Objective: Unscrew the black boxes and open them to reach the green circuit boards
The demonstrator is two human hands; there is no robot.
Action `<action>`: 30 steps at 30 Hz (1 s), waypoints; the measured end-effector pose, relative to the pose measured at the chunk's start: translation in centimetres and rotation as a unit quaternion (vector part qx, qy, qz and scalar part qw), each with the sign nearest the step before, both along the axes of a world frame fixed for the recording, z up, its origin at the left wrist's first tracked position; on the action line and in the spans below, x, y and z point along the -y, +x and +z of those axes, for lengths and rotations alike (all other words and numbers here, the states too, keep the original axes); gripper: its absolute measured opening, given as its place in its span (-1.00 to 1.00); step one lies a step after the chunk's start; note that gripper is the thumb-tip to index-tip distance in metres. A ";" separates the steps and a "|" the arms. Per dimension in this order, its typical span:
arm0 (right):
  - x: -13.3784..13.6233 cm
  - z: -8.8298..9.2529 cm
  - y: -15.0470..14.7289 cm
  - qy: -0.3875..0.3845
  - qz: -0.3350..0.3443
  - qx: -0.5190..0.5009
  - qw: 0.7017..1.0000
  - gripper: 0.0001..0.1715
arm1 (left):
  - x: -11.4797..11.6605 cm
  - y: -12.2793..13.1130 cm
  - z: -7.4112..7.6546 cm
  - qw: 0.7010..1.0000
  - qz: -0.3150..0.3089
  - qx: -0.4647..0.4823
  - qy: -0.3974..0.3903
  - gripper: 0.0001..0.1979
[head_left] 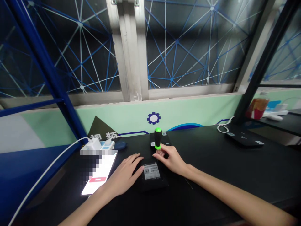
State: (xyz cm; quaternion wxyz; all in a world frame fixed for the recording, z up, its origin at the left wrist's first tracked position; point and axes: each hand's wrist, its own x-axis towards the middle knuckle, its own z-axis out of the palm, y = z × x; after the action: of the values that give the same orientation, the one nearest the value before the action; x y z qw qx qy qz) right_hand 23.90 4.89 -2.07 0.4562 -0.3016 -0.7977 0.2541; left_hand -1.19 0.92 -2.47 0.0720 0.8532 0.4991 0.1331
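Observation:
A flat black device (154, 185) with a white printed label (151, 171) lies in front of me on the black table. A screwdriver (158, 138) with a black and bright green handle stands upright over its far edge. My right hand (172, 159) pinches it just below the handle; the tip is hidden behind the fingers. On the device's left side my left hand (128, 172) rests palm down with fingers stretched out, its thumb at the label's edge. Left of that hand lies a phone (101, 172) with a lit, partly blurred screen.
Behind the screwdriver sits another black box (166, 138). A white power strip (85, 151) with plugged-in chargers and a dark blue case (120, 145) are at the back left. At the right lie a black device (244, 138) and a white cable (222, 128).

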 end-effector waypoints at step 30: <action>0.3 0.0 0.3 0.006 0.012 -0.019 1.000 -0.77 | 0.1 -0.1 0.1 1.000 -0.009 0.005 -0.003 -0.49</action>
State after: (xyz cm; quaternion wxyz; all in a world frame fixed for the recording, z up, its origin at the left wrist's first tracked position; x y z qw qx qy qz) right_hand 24.21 4.58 -2.04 0.4700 -0.2844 -0.7940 0.2603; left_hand -1.30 0.84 -2.38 0.0786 0.8565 0.4919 0.1350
